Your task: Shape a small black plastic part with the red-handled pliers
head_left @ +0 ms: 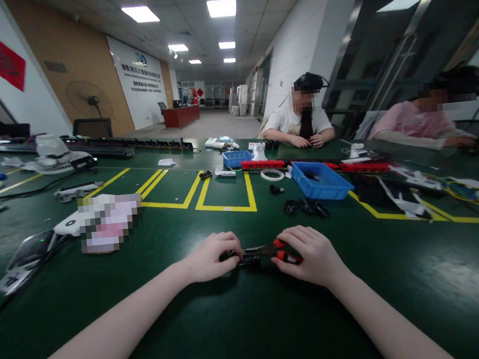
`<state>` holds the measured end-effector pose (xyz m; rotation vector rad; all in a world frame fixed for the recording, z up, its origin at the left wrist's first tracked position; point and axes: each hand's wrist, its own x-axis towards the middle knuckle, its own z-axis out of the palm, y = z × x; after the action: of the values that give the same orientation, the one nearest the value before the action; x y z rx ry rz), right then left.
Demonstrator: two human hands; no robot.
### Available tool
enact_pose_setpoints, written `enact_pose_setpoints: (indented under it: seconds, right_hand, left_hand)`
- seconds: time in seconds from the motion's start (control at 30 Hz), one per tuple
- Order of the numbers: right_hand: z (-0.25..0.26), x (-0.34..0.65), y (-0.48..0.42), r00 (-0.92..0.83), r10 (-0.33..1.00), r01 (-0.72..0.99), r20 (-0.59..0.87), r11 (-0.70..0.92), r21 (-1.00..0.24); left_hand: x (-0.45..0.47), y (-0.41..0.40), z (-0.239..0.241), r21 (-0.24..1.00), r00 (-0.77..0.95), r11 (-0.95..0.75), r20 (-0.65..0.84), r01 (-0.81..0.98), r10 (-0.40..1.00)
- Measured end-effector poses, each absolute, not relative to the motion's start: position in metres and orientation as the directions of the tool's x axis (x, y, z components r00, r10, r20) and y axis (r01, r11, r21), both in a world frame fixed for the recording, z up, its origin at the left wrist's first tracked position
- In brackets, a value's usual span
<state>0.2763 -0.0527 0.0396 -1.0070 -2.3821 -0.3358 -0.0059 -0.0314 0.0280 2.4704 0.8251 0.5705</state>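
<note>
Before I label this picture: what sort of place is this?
Probably a workshop inside an office: a green worktable with yellow markings, a red-handled tool in the right hand, and a red desk beyond.

Pliers (267,249): red-and-black handles spread apart, slim dark metal nose, roughly horizontal. Black part (250,262): small, glossy, partly hidden, right by the pliers' nose, near side. Can't tell if they're touching.

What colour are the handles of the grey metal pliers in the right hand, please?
The handles are red with black, best seen in the head view.
</note>
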Motion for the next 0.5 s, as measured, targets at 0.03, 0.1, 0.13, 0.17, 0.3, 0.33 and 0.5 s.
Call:
enact_pose_setpoints:
  seconds: [0.03, 0.1, 0.13, 0.17, 0.3, 0.33, 0.5]
  right_hand:
    - [0.04, 0.276, -0.053, -0.586, 0.591, 0.721, 0.554, 0.693, 0.023]
    - [0.041, 0.276, -0.054, -0.593, 0.59, 0.716, 0.548, 0.698, 0.023]
    - [0.041, 0.275, -0.054, -0.598, 0.589, 0.712, 0.544, 0.701, 0.024]
    - [0.04, 0.275, -0.053, -0.602, 0.586, 0.708, 0.543, 0.705, 0.024]
    - [0.035, 0.274, -0.043, -0.598, 0.534, 0.677, 0.598, 0.736, 0.02]
    - [0.033, 0.275, -0.039, -0.596, 0.514, 0.664, 0.617, 0.747, 0.02]
    - [0.028, 0.287, -0.021, -0.47, 0.558, 0.718, 0.684, 0.692, -0.071]
  left_hand:
    - [-0.005, -0.031, 0.028, 0.558, 0.728, -0.7, 0.23, 0.445, 0.646]
    - [-0.005, -0.031, 0.027, 0.564, 0.724, -0.695, 0.23, 0.445, 0.65]
    - [-0.004, -0.031, 0.027, 0.565, 0.725, -0.696, 0.232, 0.443, 0.649]
    - [-0.004, -0.03, 0.027, 0.565, 0.726, -0.698, 0.233, 0.44, 0.647]
    - [-0.005, -0.027, 0.027, 0.575, 0.744, -0.707, 0.236, 0.411, 0.625]
    - [-0.005, -0.025, 0.027, 0.585, 0.751, -0.707, 0.235, 0.398, 0.617]
    - [-0.006, -0.016, 0.027, 0.634, 0.768, -0.689, 0.226, 0.351, 0.6]
